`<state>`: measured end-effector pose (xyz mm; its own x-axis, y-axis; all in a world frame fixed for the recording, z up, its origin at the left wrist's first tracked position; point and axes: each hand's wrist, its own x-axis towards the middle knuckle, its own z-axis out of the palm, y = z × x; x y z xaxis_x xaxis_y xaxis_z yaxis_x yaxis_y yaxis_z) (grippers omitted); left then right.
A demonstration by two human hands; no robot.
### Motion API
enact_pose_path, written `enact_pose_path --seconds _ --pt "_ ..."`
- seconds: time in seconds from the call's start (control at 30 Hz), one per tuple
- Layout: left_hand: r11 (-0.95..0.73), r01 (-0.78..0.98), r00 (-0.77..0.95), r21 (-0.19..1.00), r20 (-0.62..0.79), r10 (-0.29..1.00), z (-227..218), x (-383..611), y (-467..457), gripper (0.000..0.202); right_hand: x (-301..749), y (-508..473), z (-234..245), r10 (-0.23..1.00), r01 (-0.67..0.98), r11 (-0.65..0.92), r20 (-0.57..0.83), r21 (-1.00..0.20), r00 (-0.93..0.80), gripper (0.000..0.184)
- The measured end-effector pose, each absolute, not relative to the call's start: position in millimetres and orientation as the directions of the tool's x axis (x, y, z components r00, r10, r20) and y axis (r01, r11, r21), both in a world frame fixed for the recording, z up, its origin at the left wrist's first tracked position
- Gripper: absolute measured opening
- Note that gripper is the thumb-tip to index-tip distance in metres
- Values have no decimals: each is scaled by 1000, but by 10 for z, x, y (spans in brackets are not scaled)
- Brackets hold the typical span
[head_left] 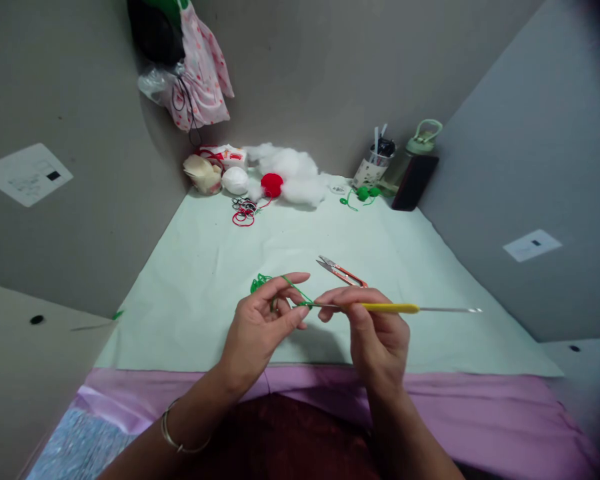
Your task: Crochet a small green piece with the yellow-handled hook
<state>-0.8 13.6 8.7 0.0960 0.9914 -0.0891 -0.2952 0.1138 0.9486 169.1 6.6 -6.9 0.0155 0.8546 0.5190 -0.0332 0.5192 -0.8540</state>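
Between the fingertips of my left hand (267,320) is a small bit of green crochet work (306,305). A strand of green yarn (296,288) runs from it up over my raised index finger. Behind that hand lies a loose bundle of green yarn (260,283). My right hand (380,330) is closed around the yellow handle of a double-ended crochet hook (393,308). One metal end reaches left to the green work, and the other points right. Just beyond my right fingers, thread snips (343,272) with orange handles lie on the pale cloth.
At the back sit white stuffing (293,170), a red yarn ball (272,185), a white ball (235,180) and tangled yarn (243,212). Back right hold a pen cup (369,170), green pieces (364,193), a bottle (403,167) and a phone (415,183). Grey partitions (355,80) surround the table.
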Motion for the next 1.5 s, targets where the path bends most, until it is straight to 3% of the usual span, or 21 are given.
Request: enact_pose_path --seconds 0.17,0.47,0.6,0.7,0.77,0.9,0.97,1.03,1.1,1.17,1.23,1.33,1.43,1.5 --pt "48 -186 42 981 -41 998 99 -10 127 30 1714 25 -53 767 138 640 638 -756 -65 27" --pt "-234 16 -90 972 234 968 32 15 99 27 1691 13 -74 617 411 760 756 -503 -217 25" --pt "-271 27 -139 962 272 952 19 37 82 28 1692 -44 -194 581 536 746 780 -396 -232 39" --pt "-173 -71 -100 982 166 981 51 44 88 31 1700 -50 -273 588 554 723 789 -412 -179 51" --pt "-34 -212 -18 977 31 999 76 38 103 39 1705 -22 -294 546 566 740 816 -363 -191 54" --pt "311 -526 297 792 -172 939 86 2 152 52 1705 28 -259 445 612 768 844 -188 -299 56" --pt "433 -578 418 692 -204 885 79 -20 178 50 1697 22 -215 504 584 759 828 -289 -246 51" --pt "446 -610 416 655 -214 884 76 -37 197 44 1685 9 -162 618 471 726 776 -501 -126 41" --pt "381 -623 329 683 -212 920 77 -48 201 39 1671 9 -114 709 289 674 705 -680 5 31" --pt "315 -593 267 741 -188 945 72 -50 187 38 1655 31 -78 775 107 618 626 -779 85 26" --pt "277 -530 261 802 -156 953 57 -43 162 40 1636 63 -58 815 -11 577 574 -817 82 23" --pt "253 -446 289 859 -129 948 21 -16 132 40 1606 89 -57 837 -17 547 547 -837 26 21" --pt "217 -454 242 864 -114 963 -2 30 130 38 1585 63 -103 810 121 579 586 -806 28 26" --pt "216 -509 205 833 -127 970 -5 59 140 41 1583 33 -149 750 290 633 662 -718 0 31"
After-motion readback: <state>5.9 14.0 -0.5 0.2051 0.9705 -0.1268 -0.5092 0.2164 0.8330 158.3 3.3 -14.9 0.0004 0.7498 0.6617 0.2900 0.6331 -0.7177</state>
